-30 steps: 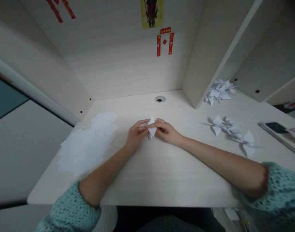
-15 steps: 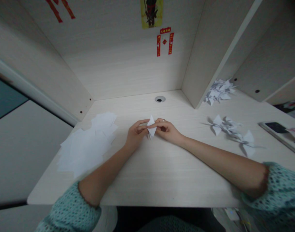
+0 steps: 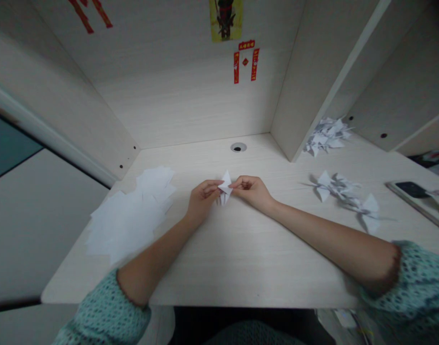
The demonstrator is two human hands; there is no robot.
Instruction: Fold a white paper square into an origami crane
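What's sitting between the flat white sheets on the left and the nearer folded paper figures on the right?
In the head view, the left hand and right hand lie between them, both pinching a small folded paper piece.

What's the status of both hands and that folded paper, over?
Left hand and right hand pinching the folded white paper from either side. White paper sheets left, origami cranes right; both apart from the hands.
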